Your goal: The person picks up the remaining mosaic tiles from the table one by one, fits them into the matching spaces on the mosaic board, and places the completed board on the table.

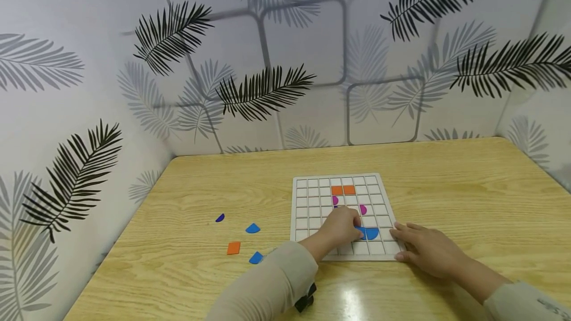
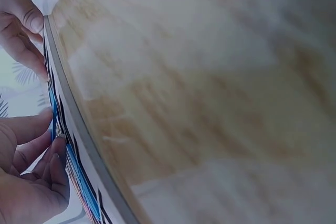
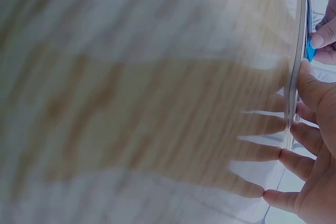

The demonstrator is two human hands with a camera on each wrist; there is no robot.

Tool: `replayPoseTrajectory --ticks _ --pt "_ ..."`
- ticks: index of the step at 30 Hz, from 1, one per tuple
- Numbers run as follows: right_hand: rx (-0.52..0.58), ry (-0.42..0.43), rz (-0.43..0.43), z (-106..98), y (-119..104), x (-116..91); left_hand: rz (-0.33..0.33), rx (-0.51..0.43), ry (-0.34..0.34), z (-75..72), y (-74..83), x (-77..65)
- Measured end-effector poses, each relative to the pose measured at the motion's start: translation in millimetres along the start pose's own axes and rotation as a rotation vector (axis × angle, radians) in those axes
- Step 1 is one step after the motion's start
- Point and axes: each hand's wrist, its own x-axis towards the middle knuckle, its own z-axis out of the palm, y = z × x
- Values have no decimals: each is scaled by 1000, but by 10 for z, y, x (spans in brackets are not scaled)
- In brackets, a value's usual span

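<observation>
On a pale wood-grain worktop [image 1: 446,187] boxed in by palm-leaf walls [image 1: 67,113], the left hand [image 1: 341,227] pinches a blue piece [image 1: 369,233] with curled fingers on the white grid board [image 1: 312,197], whose near right corner the right hand [image 1: 428,249] presses with flat, straight fingers.

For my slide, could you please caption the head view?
Left hand places a blue piece on the white grid board while right hand steadies it.

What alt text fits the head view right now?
A person's left hand presses a blue piece onto a white grid board on a wooden table, while the right hand rests flat on the board's corner. Loose pieces lie left.
</observation>
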Motion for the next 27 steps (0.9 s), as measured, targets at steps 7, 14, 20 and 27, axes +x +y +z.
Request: replayPoseTrajectory --ticks 7,14,20,27 --pt "-2 -12 -1 9 21 4 18 54 -5 -13 26 -13" --pt "2 -8 -2 13 22 3 29 75 -3 -5 23 -16" --pt "8 -10 7 4 10 4 45 74 -1 -14 7 -15" --pt "8 -19 7 -12 -1 1 38 27 -19 -18 -17 -6"
